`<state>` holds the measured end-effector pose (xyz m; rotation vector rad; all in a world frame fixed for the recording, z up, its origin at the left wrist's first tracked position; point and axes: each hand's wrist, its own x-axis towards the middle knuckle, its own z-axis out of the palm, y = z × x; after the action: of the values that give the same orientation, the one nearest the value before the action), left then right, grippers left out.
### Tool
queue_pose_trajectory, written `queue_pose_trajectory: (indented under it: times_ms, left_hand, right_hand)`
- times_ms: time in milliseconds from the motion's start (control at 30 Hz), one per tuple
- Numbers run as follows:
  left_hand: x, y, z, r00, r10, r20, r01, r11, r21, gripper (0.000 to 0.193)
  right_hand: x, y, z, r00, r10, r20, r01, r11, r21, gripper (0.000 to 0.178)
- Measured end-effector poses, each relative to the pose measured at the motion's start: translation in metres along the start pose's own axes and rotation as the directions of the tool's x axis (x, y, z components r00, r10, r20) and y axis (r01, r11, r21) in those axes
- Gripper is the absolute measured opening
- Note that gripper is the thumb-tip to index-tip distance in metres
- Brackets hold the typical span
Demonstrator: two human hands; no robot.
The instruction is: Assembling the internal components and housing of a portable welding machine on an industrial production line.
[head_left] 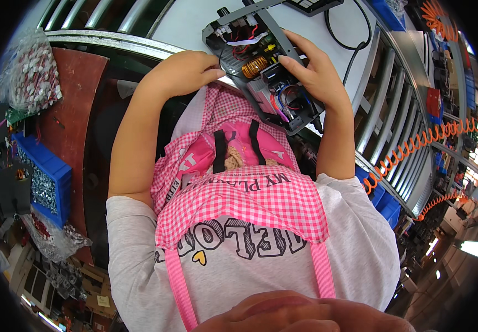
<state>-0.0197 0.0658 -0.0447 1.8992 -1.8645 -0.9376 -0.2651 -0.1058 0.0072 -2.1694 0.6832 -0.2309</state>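
Observation:
An open grey electronics housing (286,118) is tilted over the edge of the white work surface. Inside it show a copper coil (254,67), a finned pinkish heat sink (265,98), circuit parts and red, blue and white wires. My right hand (317,74) grips the right side of the housing, thumb over the rim and fingers along the outside. Curled close by the left side is my left hand (186,71), its thumb and fingers drawn together. Its fingertips are partly hidden, so what they hold cannot be made out. A thin black wire loops beside them.
White work surface (186,25) lies beneath, with a black cable (355,47) at right. Metal rollers (380,113) flank it. At left are a blue bin (64,180) of small metal parts and a bag of connectors (31,77) by a reddish board (76,110). Orange coiled hoses (410,152) hang right.

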Motion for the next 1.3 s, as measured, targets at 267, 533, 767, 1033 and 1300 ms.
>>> queue_pose_trajectory:
  times_ms: [267, 533, 767, 1033, 1300]
  left_hand:
    - [0.004, -0.005, 0.013, 0.999, 0.034, -0.032, -0.032, 0.996, 0.080, 0.032]
    - [0.002, 0.009, 0.003, 0.987, 0.113, -0.114, -0.122, 0.989, -0.082, 0.027]
    - [0.001, 0.010, -0.002, 0.976, 0.134, -0.172, -0.155, 0.981, -0.113, 0.028]
    - [-0.008, -0.008, 0.002, 0.985, -0.111, -0.128, 0.131, 0.979, 0.157, 0.037]
    - [-0.005, -0.009, 0.009, 0.990, -0.072, -0.119, 0.088, 0.987, 0.138, 0.042]
  right_hand:
    - [0.002, 0.003, 0.002, 0.997, -0.064, -0.042, 0.063, 0.998, -0.018, 0.059]
    - [0.002, -0.002, 0.001, 1.000, -0.017, -0.022, 0.017, 0.999, -0.027, 0.059]
    - [0.002, 0.001, 0.002, 1.000, 0.028, -0.012, -0.028, 1.000, 0.004, 0.060]
    - [0.003, 0.006, 0.004, 1.000, 0.009, -0.016, -0.009, 1.000, 0.025, 0.060]
    - [0.002, 0.007, 0.004, 1.000, 0.015, -0.027, -0.015, 0.999, 0.034, 0.058]
